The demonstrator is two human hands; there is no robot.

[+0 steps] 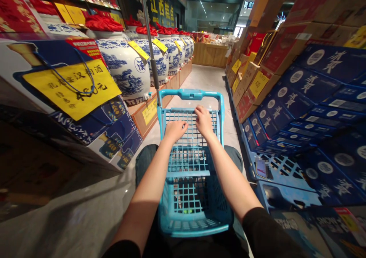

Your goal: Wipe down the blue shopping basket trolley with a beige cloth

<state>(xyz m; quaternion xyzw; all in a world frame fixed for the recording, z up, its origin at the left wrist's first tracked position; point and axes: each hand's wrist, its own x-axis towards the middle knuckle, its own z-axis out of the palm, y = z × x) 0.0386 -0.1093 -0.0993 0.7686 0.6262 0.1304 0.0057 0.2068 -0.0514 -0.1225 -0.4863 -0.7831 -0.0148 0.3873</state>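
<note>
Blue plastic cart [191,200], seemingly empty, under both hands [176,131] [204,120].

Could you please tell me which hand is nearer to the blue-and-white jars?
Left. The left hand rests on the blue basket nearer the jars; the right hand rests further across it, farther from them.

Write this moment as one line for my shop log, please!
left hand: on mesh of blue plastic shopping basket | right hand: on same mesh | left side: blue-and-white porcelain jars | right side: blue cardboard cartons
</note>
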